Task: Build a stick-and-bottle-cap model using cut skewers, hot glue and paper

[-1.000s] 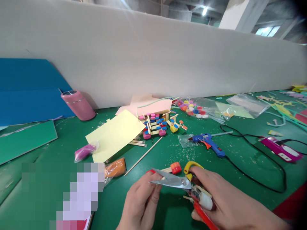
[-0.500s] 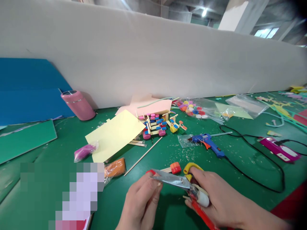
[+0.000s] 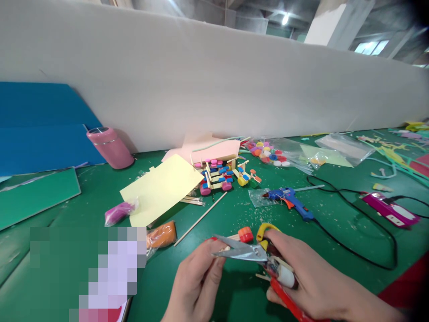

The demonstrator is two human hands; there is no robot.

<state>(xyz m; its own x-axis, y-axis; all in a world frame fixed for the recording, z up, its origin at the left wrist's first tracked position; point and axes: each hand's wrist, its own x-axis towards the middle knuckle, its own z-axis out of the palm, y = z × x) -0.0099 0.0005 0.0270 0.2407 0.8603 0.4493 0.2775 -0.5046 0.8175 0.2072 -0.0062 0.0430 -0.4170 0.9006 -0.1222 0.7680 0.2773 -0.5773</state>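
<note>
Scissors (image 3: 250, 253) with red and yellow handles sit low over the green desk (image 3: 335, 241), blades nearly closed on the end of a thin wooden stick (image 3: 225, 247). By the look of it the cut is in hand but not finished: the stick shows no severed end. Wood chips lie scattered on the desk near the blue glue gun (image 3: 291, 202). The right hand (image 3: 311, 281) has its grip wrapped tight round the handles. The left hand (image 3: 199, 279) pinches the stick between thumb and fingertips, right at the blades.
</note>
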